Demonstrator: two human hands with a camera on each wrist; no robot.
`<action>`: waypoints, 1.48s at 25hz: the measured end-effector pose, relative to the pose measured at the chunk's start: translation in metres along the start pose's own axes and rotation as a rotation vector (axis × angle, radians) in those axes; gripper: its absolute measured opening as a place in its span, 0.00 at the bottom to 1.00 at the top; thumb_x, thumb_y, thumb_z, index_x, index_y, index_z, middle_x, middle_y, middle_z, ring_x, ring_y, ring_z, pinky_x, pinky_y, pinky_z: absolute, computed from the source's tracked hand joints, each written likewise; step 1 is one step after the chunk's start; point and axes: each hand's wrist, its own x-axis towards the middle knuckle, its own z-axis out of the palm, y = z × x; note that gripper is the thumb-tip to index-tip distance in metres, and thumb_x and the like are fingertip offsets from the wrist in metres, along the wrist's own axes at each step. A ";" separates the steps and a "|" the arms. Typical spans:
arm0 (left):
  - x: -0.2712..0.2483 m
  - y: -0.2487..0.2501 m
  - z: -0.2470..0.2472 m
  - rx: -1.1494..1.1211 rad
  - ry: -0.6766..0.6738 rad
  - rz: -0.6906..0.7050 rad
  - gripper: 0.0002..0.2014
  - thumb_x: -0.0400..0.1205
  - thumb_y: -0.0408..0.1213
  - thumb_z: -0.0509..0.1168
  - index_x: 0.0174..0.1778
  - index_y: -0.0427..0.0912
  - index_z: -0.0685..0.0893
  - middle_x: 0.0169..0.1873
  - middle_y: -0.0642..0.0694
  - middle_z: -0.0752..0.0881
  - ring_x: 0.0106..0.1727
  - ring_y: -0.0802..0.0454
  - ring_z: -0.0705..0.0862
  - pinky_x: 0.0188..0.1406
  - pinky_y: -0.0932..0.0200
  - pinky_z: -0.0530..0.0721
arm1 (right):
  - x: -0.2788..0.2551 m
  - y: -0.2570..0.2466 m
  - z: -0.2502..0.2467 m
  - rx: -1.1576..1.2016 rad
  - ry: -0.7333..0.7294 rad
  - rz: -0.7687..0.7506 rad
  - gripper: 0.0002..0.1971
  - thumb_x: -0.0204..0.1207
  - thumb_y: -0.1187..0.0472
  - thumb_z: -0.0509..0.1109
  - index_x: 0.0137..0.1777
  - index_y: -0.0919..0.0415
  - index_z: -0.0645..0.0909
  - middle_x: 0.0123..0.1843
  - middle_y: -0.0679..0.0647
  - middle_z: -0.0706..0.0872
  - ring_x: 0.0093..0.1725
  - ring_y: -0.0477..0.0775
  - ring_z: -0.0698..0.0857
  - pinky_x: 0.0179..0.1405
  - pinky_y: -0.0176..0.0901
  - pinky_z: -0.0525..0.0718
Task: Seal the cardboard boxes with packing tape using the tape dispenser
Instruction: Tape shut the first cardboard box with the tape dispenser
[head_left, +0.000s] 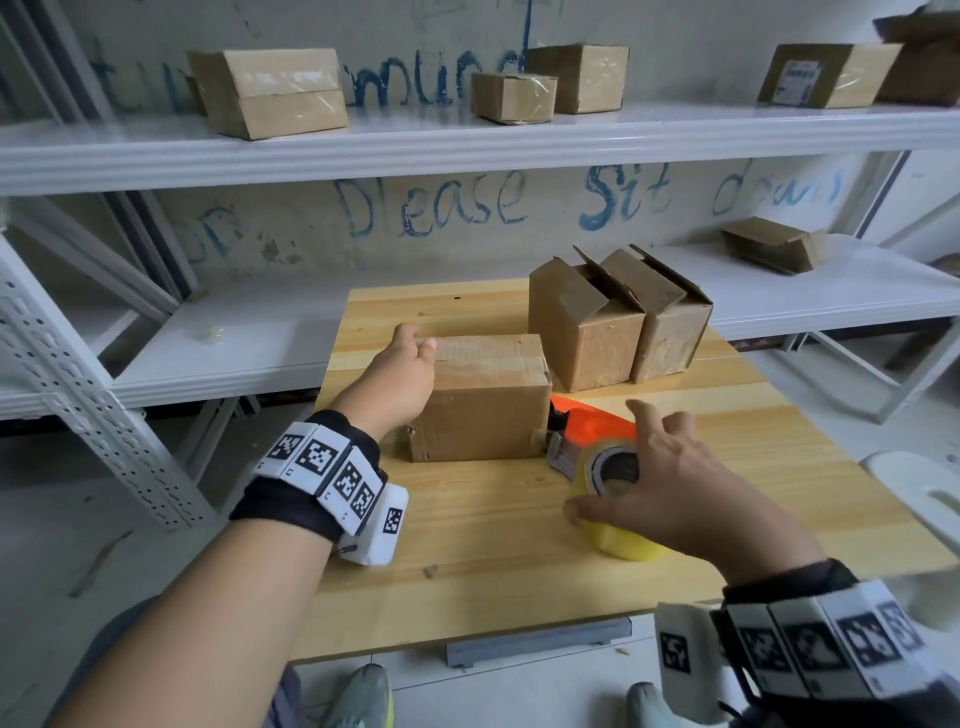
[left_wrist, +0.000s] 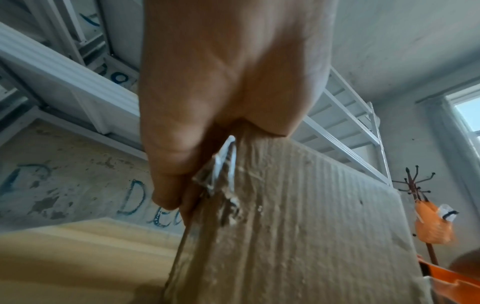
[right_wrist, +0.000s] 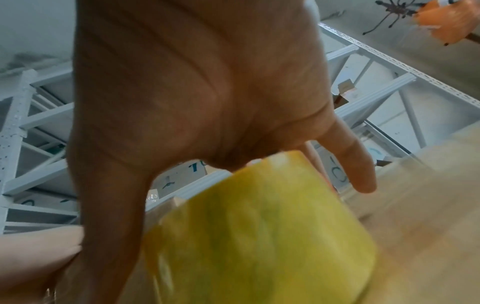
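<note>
A closed cardboard box (head_left: 483, 400) lies on the wooden table (head_left: 467, 561). My left hand (head_left: 413, 361) grips its top left corner, thumb on the lid, the other fingers hidden behind the box. The left wrist view shows that hand (left_wrist: 221, 82) wrapped over the box corner (left_wrist: 298, 236). An orange tape dispenser (head_left: 592, 423) with a yellowish tape roll (head_left: 615, 488) lies right of the box. Over the roll hovers my right hand (head_left: 654, 467), fingers spread, thumb against the roll's side. In the right wrist view the palm (right_wrist: 194, 92) sits above the blurred roll (right_wrist: 259, 236).
Two cardboard boxes (head_left: 587, 327) (head_left: 670, 322) with flaps standing up are at the table's back right. White metal shelving (head_left: 467, 140) behind holds several taped boxes, and a flattened box (head_left: 774, 244) lies on the lower shelf. A white stool (head_left: 914, 483) stands at the right.
</note>
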 end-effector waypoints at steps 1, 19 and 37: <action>0.003 0.000 -0.001 0.013 -0.006 0.015 0.25 0.93 0.50 0.43 0.86 0.48 0.57 0.75 0.42 0.77 0.52 0.48 0.78 0.51 0.52 0.73 | 0.000 0.002 0.001 -0.025 -0.027 -0.007 0.66 0.52 0.25 0.77 0.85 0.48 0.45 0.72 0.57 0.67 0.72 0.62 0.72 0.68 0.55 0.80; 0.016 -0.002 -0.006 0.283 0.195 0.455 0.16 0.91 0.44 0.57 0.71 0.50 0.82 0.65 0.50 0.80 0.64 0.51 0.77 0.59 0.57 0.74 | 0.006 0.027 0.003 0.309 0.467 -0.427 0.53 0.53 0.44 0.88 0.77 0.43 0.63 0.65 0.39 0.75 0.64 0.47 0.77 0.62 0.43 0.76; -0.016 0.004 -0.004 0.277 -0.224 0.430 0.59 0.54 0.83 0.67 0.83 0.63 0.67 0.81 0.76 0.58 0.86 0.59 0.56 0.83 0.43 0.65 | 0.020 0.021 0.009 0.312 0.680 -0.537 0.58 0.51 0.61 0.91 0.79 0.38 0.63 0.73 0.52 0.63 0.68 0.50 0.73 0.66 0.34 0.74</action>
